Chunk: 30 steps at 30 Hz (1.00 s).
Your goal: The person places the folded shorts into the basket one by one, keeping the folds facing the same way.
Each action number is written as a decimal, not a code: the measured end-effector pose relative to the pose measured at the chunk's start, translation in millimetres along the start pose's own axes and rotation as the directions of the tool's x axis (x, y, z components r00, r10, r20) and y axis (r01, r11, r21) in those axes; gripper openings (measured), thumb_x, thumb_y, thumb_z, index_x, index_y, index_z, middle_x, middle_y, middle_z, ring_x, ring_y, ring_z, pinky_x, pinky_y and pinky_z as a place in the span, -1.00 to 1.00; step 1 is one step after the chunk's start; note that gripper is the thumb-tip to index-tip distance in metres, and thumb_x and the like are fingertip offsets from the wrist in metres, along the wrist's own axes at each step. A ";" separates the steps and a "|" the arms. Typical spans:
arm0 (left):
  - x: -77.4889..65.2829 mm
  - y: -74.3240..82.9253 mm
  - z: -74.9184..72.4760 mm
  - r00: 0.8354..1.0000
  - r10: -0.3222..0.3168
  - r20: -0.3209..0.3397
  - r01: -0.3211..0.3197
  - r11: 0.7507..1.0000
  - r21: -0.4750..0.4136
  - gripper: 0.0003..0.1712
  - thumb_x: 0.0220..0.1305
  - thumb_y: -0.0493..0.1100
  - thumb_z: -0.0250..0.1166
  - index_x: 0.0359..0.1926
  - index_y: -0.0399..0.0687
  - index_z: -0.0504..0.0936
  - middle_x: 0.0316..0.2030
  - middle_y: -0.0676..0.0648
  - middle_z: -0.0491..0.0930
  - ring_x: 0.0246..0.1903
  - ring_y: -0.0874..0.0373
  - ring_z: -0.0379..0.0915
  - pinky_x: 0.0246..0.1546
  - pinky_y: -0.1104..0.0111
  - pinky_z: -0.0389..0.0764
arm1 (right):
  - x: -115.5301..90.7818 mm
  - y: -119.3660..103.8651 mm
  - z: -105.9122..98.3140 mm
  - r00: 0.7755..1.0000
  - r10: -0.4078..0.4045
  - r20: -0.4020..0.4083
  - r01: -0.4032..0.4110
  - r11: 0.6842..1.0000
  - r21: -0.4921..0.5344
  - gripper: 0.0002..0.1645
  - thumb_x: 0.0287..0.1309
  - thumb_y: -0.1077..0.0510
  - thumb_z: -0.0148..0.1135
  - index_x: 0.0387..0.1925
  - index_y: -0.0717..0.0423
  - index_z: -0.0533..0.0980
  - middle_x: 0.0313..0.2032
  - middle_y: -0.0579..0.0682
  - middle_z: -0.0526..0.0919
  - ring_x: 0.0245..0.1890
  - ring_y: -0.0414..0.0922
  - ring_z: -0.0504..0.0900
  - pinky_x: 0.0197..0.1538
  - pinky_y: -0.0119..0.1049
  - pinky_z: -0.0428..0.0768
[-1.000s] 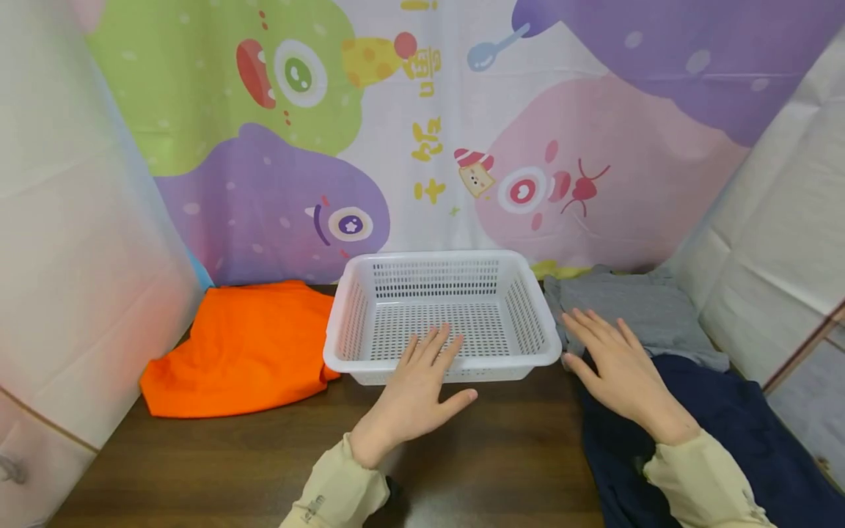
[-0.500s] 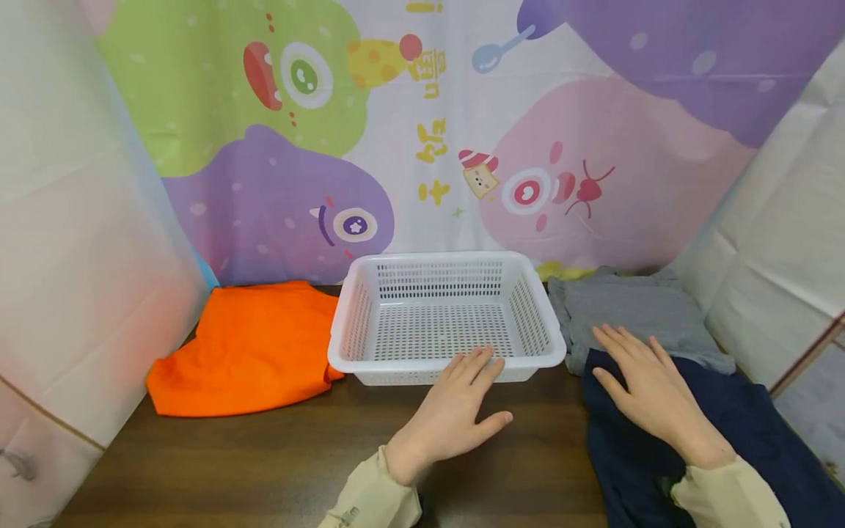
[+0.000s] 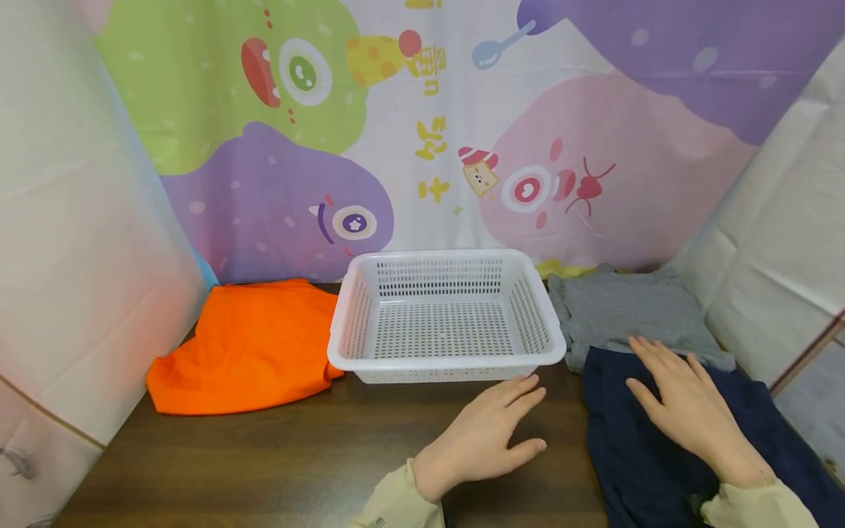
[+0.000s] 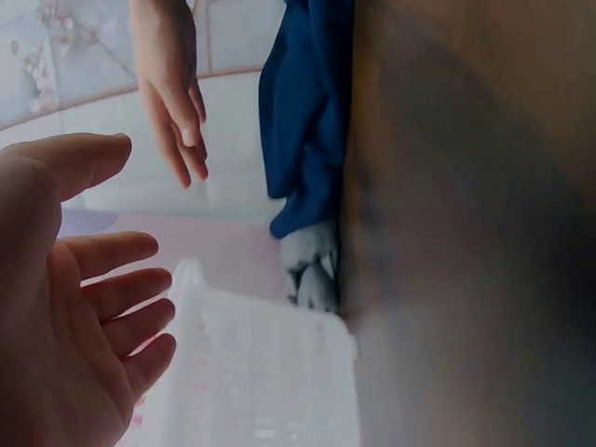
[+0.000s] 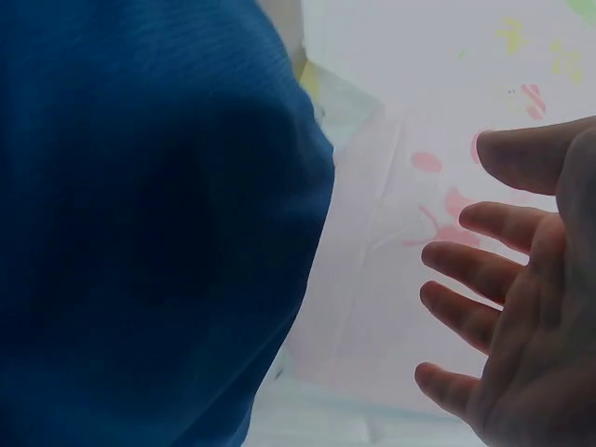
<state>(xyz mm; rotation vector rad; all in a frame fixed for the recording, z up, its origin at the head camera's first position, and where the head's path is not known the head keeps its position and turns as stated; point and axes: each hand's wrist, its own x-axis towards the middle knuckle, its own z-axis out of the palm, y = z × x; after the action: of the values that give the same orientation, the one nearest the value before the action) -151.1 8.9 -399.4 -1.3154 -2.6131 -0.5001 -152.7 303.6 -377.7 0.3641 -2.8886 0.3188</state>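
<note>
My left hand [image 3: 478, 436] is over the table in front of the basket's right front corner, fingers extended and thumb spread, holding nothing. In the left wrist view its palm and relaxed fingers [image 4: 130, 303] show. My right hand [image 3: 693, 414] hovers above a folded navy garment [image 3: 634, 447], fingers loosely extended. A gap between that hand and the navy cloth [image 5: 149, 223] shows in the right wrist view. Behind the navy garment lies a folded grey garment [image 3: 627, 308], partly overlapped by it. The white plastic basket [image 3: 445, 364] stands at the middle back with nothing in it.
An orange folded garment [image 3: 247, 352] lies left of the basket, close against its side. A cartoon-printed curtain [image 3: 422, 220] hangs right behind, and pale sheets [image 3: 99, 220] wall both sides. Brown wooden tabletop [image 3: 264, 469] spreads in front.
Both hands have drawn back toward the person and to the right. The left has come away from over the basket's front rim; the right has moved from beside the grey garment to over the navy one.
</note>
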 end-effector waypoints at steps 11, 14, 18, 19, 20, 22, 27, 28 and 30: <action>11.4 21.0 22.9 0.996 0.004 0.088 -0.005 1.000 0.008 -0.27 0.25 0.23 -0.01 0.31 -0.08 0.22 0.31 -0.06 0.19 0.29 0.13 0.12 0.24 0.40 0.20 | -15.3 22.1 0.4 0.991 0.107 0.077 -0.108 0.994 0.011 -0.20 0.26 -0.14 -0.06 0.36 0.21 0.01 0.23 0.41 0.19 0.19 0.34 0.14 0.23 0.30 -0.24; 14.5 28.2 27.2 0.992 -0.010 0.127 0.012 1.000 -0.017 -0.26 0.25 0.24 -0.02 0.31 -0.07 0.21 0.30 -0.05 0.20 0.27 0.16 0.13 0.22 0.41 0.23 | -19.6 28.4 1.5 0.988 0.131 0.084 -0.132 0.991 0.009 -0.18 0.26 -0.16 -0.06 0.34 0.26 0.02 0.21 0.43 0.19 0.17 0.36 0.15 0.21 0.32 -0.22; 17.1 36.0 33.2 0.980 -0.047 0.192 0.060 0.996 -0.067 -0.26 0.24 0.26 -0.02 0.32 -0.04 0.19 0.31 -0.01 0.18 0.26 0.19 0.15 0.19 0.42 0.27 | -25.2 35.4 3.8 0.985 0.160 0.069 -0.160 0.987 0.002 -0.17 0.25 -0.15 -0.03 0.32 0.34 0.04 0.19 0.46 0.20 0.14 0.38 0.17 0.19 0.34 -0.19; 17.3 37.5 35.1 0.978 -0.058 0.202 0.075 0.994 -0.078 -0.26 0.24 0.26 -0.01 0.32 -0.02 0.19 0.31 0.00 0.18 0.26 0.19 0.16 0.18 0.41 0.28 | -26.5 37.2 4.5 0.983 0.170 0.070 -0.170 0.985 -0.001 -0.16 0.25 -0.15 -0.04 0.31 0.35 0.03 0.19 0.47 0.20 0.14 0.39 0.17 0.18 0.35 -0.19; 17.5 38.9 36.7 0.975 -0.069 0.210 0.089 0.992 -0.089 -0.26 0.23 0.26 0.00 0.32 -0.02 0.20 0.30 0.01 0.18 0.25 0.19 0.17 0.17 0.41 0.30 | -27.7 38.9 5.0 0.981 0.179 0.070 -0.179 0.984 -0.004 -0.15 0.25 -0.15 -0.04 0.31 0.37 0.03 0.18 0.49 0.20 0.13 0.40 0.17 0.17 0.36 -0.17; 17.6 41.0 40.3 0.972 -0.087 0.220 0.115 0.986 -0.117 -0.27 0.23 0.25 0.01 0.32 -0.01 0.21 0.30 0.01 0.19 0.23 0.19 0.19 0.14 0.40 0.33 | -30.0 42.6 5.4 0.978 0.194 0.074 -0.194 0.981 -0.007 -0.14 0.25 -0.15 -0.05 0.30 0.40 0.02 0.16 0.52 0.19 0.12 0.42 0.16 0.16 0.37 -0.15; 19.4 46.6 47.4 0.961 -0.113 0.251 0.165 0.966 -0.200 -0.29 0.23 0.22 0.03 0.30 -0.02 0.22 0.28 0.03 0.23 0.22 0.21 0.21 0.12 0.43 0.35 | -34.9 52.1 4.7 0.966 0.240 0.092 -0.238 0.971 -0.026 -0.11 0.25 -0.17 -0.06 0.28 0.47 0.01 0.11 0.59 0.19 0.10 0.45 0.15 0.13 0.37 -0.12; 20.2 48.0 48.4 0.959 -0.117 0.259 0.174 0.962 -0.211 -0.29 0.23 0.22 0.03 0.30 -0.02 0.22 0.27 0.04 0.23 0.22 0.22 0.21 0.11 0.45 0.35 | -35.9 54.3 4.2 0.963 0.249 0.097 -0.248 0.968 -0.031 -0.10 0.25 -0.18 -0.07 0.27 0.48 0.01 0.11 0.60 0.18 0.09 0.46 0.15 0.13 0.37 -0.12; 21.6 51.1 50.1 0.952 -0.127 0.277 0.193 0.954 -0.228 -0.29 0.23 0.21 0.04 0.30 -0.01 0.22 0.27 0.07 0.23 0.22 0.24 0.21 0.10 0.46 0.35 | -37.8 58.7 3.1 0.955 0.275 0.114 -0.271 0.961 -0.045 -0.07 0.25 -0.22 -0.10 0.27 0.50 0.00 0.11 0.61 0.16 0.08 0.48 0.14 0.11 0.39 -0.11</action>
<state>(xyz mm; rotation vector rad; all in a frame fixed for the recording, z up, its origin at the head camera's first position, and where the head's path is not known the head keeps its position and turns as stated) -123.1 71.8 -428.3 -1.3228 -2.9732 -0.7569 -133.1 366.6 -400.4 -0.0255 -3.0595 0.3074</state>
